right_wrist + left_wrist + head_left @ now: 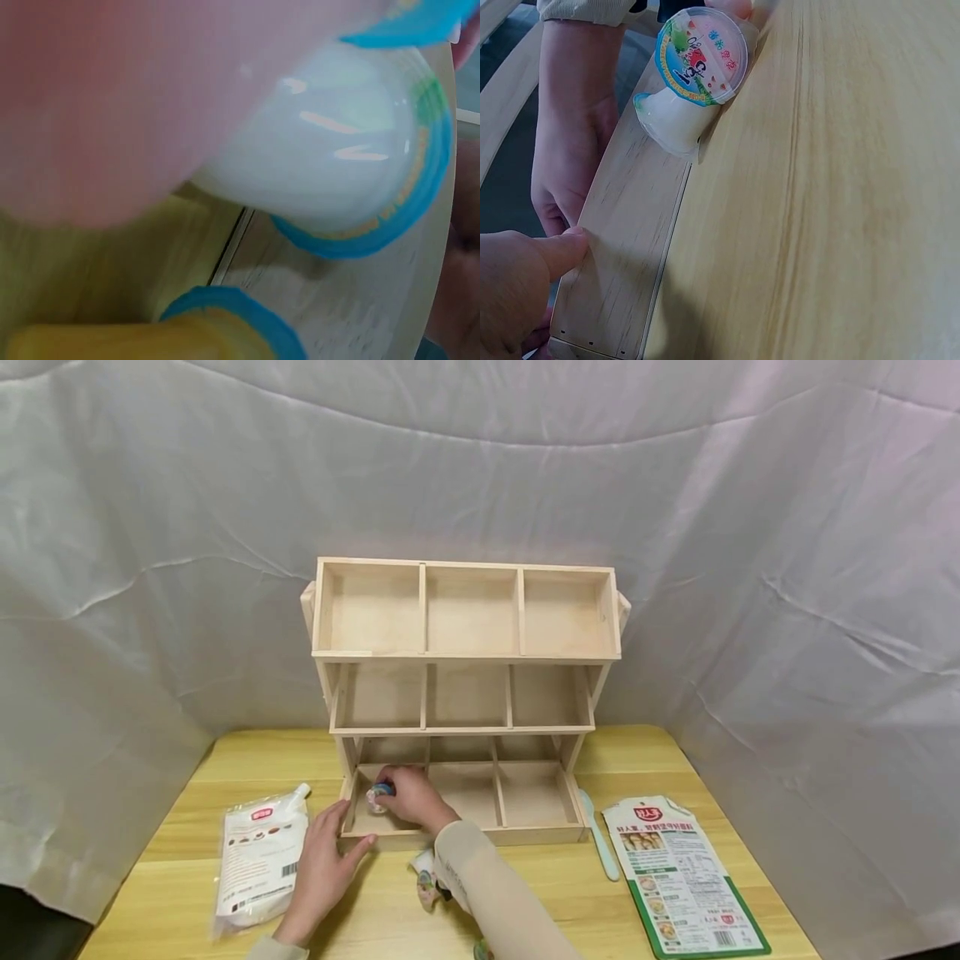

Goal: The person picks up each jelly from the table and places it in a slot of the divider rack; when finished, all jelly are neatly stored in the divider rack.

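Observation:
My right hand (408, 797) reaches into the bottom-left compartment of a three-tier wooden rack (465, 839) and pinches a small jelly cup (377, 797). At that tray's front left corner rests my left hand (324, 864), fingers along the side and thumb (566, 251) touching the front board. Below the right sleeve, by the front board, lie more jelly cups: one with a printed lid (701, 56) and a milky white one (676, 120). The right wrist view shows a white cup (322, 142) and an orange one (127, 341) close up; blurred skin hides part of the white cup.
A white spouted pouch (262, 860) lies on the table left of my left hand. Right of the rack are a pale green plastic spoon or spatula (600, 839) and a flat green-and-white food packet (686, 877). Grey fabric (480, 485) hangs behind the rack and at both sides.

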The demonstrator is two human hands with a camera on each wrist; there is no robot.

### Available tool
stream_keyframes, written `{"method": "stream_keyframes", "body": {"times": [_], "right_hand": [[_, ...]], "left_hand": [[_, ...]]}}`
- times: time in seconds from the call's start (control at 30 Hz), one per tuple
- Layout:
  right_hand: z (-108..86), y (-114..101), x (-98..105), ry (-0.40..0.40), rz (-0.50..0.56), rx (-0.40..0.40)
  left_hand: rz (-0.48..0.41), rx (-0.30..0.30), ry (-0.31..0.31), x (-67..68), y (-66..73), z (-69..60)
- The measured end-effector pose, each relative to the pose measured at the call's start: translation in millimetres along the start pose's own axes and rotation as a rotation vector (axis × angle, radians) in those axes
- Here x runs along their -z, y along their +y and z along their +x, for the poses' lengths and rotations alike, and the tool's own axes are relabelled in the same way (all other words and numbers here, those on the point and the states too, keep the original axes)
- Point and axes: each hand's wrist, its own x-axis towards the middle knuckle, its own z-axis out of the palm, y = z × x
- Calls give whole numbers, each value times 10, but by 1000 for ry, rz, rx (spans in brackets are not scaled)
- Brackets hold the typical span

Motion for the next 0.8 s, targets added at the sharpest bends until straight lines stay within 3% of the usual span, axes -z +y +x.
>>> {"method": "stream_keyframes", "body": {"times": [0.47,0.8], "right_hand": [[-5,-15,-20,-31,-32,3],[2,-20,18,-37,38,10]], "left_hand": [[7,-17,26,-23,-17,12],[15,7,-6,-9,-17,12]]}}
